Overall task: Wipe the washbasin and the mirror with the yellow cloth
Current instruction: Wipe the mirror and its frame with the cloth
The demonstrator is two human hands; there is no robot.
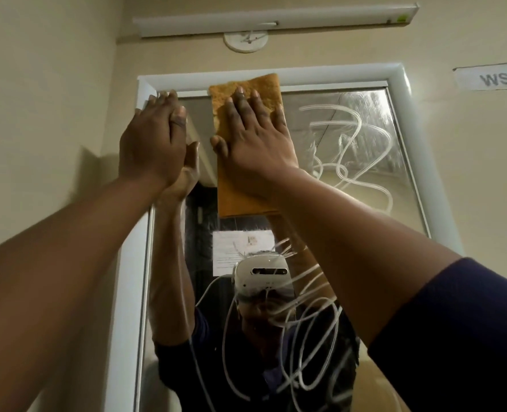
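Note:
The mirror (365, 179) fills the middle of the view in a white frame, streaked with white foam squiggles on its right half and lower part. The yellow cloth (240, 200) lies flat against the glass near the top edge, reaching onto the frame. My right hand (255, 144) presses flat on the cloth with fingers spread. My left hand (154, 141) rests flat against the mirror's top left corner, fingers together, holding nothing. The washbasin is out of view.
A white tube light fitting (276, 19) runs along the wall above the mirror, with a round white wall plate (245, 40) under it. A label reading "WS 1" (492, 79) is stuck on the wall at the right. A side wall stands close on the left.

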